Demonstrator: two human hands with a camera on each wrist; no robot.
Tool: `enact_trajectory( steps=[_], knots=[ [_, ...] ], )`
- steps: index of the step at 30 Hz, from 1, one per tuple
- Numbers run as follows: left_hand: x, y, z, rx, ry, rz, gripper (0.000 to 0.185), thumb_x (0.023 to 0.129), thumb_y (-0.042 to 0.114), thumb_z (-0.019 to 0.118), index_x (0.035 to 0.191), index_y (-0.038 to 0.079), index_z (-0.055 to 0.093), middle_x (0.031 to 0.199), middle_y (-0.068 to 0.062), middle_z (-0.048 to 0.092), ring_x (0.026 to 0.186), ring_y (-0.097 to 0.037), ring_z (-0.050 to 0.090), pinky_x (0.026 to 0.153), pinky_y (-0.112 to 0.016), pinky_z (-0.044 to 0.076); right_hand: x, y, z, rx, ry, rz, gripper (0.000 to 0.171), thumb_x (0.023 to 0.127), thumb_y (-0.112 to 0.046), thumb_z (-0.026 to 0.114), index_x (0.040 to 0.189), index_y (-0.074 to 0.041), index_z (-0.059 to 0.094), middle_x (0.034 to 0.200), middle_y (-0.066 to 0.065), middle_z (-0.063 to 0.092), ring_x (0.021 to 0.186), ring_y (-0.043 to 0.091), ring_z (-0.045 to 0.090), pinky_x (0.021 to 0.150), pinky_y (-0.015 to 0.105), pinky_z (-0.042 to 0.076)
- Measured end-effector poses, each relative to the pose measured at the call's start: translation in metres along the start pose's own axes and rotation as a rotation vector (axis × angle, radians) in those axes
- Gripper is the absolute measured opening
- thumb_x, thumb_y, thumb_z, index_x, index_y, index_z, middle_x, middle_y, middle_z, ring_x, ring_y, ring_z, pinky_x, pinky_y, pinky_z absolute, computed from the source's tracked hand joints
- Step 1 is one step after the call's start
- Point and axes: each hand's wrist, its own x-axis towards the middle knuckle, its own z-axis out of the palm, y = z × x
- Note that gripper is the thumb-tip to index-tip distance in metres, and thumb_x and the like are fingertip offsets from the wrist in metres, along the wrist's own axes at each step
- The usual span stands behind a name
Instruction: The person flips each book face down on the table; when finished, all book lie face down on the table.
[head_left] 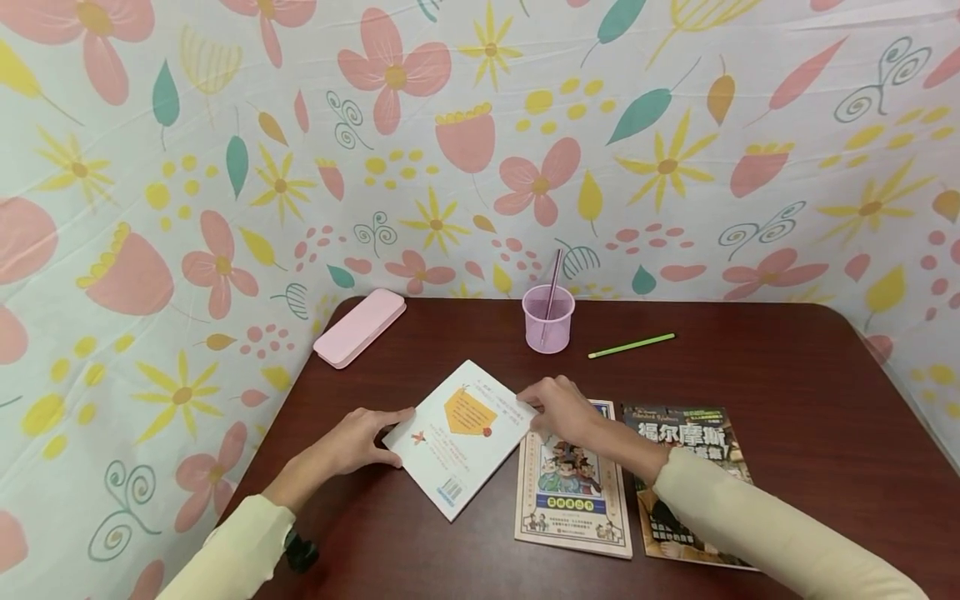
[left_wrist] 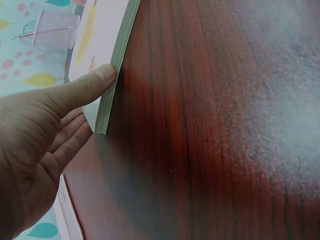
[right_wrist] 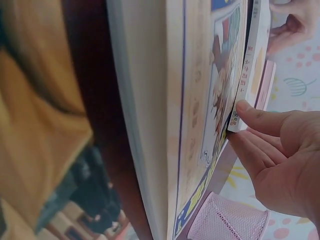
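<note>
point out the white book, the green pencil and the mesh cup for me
White book (head_left: 460, 442): head view, middle of its upward-facing cover.
Green pencil (head_left: 632, 346): head view, middle of its shaft.
Mesh cup (head_left: 560, 332): head view, front of its wall.

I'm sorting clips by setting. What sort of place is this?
Likely a study corner, though I can't tell whether at home or school: there's a dark desk, printed books and a lilac pencil cup.

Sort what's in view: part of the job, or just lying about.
Likely in the job:
white paper book with orange panel
left hand, right hand, gripping it

Likely lying about:
cartoon-covered cream book
dark book with white lettering
pink oblong case
lilac mesh cup
purple pencil inside it
slim green pencil
</note>
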Motion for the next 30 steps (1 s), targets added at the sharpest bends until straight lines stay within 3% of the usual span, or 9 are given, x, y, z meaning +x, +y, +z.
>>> enact_trajectory(
  steps=[3,10,24,30],
  knots=[
    [-0.002,-0.002,0.000,-0.019,0.002,0.006,0.080,0.081,0.021,0.095,0.152,0.006,0.059,0.144,-0.013,0.066,0.117,-0.022,0.071,0.091,-0.033,0.059,0.005,0.001,0.000,-0.029,0.016,0.006,0.040,0.077,0.011,0.088,0.114,0.001,0.081,0.108,0.013,0.080,0.101,0.025,0.075,0.082,0.041,0.063],
    [-0.007,-0.005,0.001,-0.075,0.008,0.013,0.076,0.081,0.017,0.094,0.149,0.004,0.062,0.136,-0.014,0.071,0.105,-0.018,0.076,0.086,-0.029,0.061,0.014,0.003,0.000,-0.012,0.004,0.016,0.035,0.081,0.012,0.085,0.115,0.002,0.081,0.107,0.014,0.080,0.102,0.028,0.076,0.084,0.043,0.064],
    [-0.015,-0.012,0.003,-0.172,0.028,0.042,0.073,0.080,0.013,0.095,0.145,0.002,0.064,0.124,-0.012,0.076,0.100,-0.017,0.077,0.083,-0.024,0.061,0.034,0.012,0.000,0.038,0.025,0.009,0.031,0.077,0.011,0.089,0.105,0.001,0.083,0.097,0.011,0.081,0.086,0.023,0.077,0.076,0.037,0.064],
    [-0.020,-0.009,0.002,-0.182,0.025,0.018,0.070,0.079,0.015,0.095,0.142,0.003,0.067,0.129,-0.016,0.073,0.104,-0.021,0.078,0.084,-0.025,0.062,0.041,0.018,0.002,0.117,0.014,0.038,0.029,0.076,0.013,0.089,0.102,0.001,0.082,0.094,0.010,0.080,0.084,0.022,0.076,0.076,0.037,0.064]
  ],
)
